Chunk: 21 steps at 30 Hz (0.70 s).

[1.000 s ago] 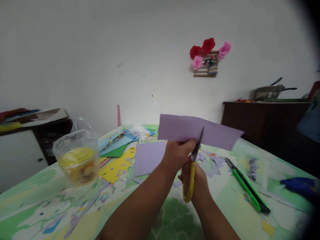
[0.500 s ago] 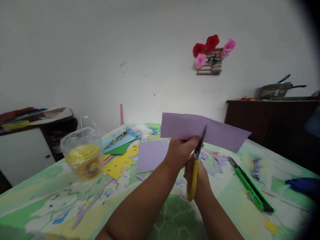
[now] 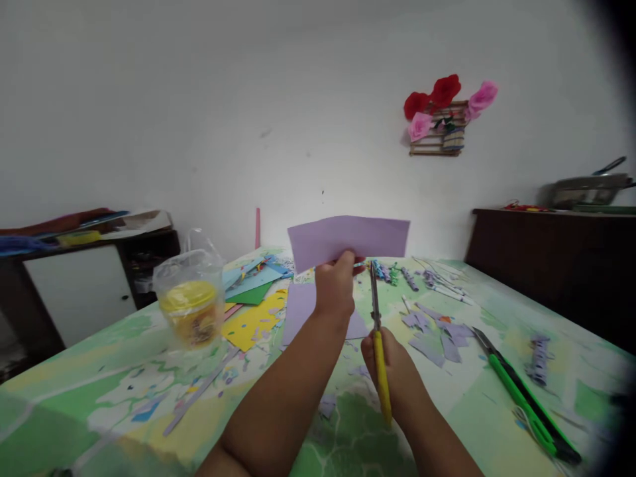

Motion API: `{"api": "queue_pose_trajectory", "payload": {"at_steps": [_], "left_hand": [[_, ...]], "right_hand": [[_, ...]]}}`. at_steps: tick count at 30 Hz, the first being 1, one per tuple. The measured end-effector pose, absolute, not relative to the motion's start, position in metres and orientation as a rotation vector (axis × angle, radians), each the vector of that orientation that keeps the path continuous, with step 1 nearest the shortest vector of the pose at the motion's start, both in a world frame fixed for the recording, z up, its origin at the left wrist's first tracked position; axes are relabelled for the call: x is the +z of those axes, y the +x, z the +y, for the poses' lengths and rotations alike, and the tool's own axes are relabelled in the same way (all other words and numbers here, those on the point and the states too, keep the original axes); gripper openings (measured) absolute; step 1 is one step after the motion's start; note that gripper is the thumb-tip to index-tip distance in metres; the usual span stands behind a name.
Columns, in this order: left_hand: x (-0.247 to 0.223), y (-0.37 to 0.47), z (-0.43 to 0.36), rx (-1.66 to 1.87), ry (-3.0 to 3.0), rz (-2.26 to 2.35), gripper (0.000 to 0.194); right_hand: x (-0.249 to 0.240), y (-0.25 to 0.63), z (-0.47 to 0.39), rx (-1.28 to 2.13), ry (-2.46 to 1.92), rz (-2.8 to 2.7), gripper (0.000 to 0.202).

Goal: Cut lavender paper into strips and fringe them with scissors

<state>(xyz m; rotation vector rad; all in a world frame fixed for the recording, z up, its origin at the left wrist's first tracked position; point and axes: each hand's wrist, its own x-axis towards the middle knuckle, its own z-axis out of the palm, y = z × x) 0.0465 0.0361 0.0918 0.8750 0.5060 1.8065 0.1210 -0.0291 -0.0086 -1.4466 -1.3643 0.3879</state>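
Note:
My left hand (image 3: 335, 285) pinches the lower edge of a long purple paper strip (image 3: 350, 237), held up above the table. My right hand (image 3: 390, 361) is closed around the yellow handles of a pair of scissors (image 3: 376, 311). Their blades look closed and point upward, just right of my left hand and apart from the paper. Below and behind my left hand, a larger purple sheet (image 3: 301, 311) lies flat. Several purple paper scraps (image 3: 430, 344) are spread right of the scissors.
A green utility knife (image 3: 521, 391) lies on the right beside a small purple rolled piece (image 3: 539, 358). To the left stand a yellow-lidded tub (image 3: 191, 311) in a clear bag, a yellow sheet (image 3: 253, 324) and blue papers. Several small coloured rolls (image 3: 382, 270) lie farther back.
The scissors have come away from the paper and dropped lower, with my right hand. My left hand has shifted left with the strip, which now faces me more squarely. The view has swung slightly left.

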Motion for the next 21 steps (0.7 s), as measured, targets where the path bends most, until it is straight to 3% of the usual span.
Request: {"api": "queue_pose_trajectory", "payload": {"at_steps": [3,8,11,15,21], "left_hand": [[0.098,0.032,0.052,1.890,0.763,0.560,0.011],[0.097,0.021,0.057,1.693,1.081,0.708,0.010],[0.091,0.026,0.051,1.495,1.251,0.709,0.006],[0.083,0.040,0.040,1.109,1.414,0.674,0.008],[0.063,0.058,0.039,0.636,1.476,0.634,0.013]], "right_hand": [[-0.016,0.122,-0.025,0.415,-1.383,-1.337,0.030],[-0.023,0.148,-0.007,0.417,-1.233,-1.125,0.043],[-0.024,0.178,0.001,0.461,-1.210,-1.023,0.042],[-0.026,0.215,0.000,0.546,-1.123,-0.983,0.026],[-0.020,0.225,-0.010,0.652,-0.952,-0.952,0.027]]}}
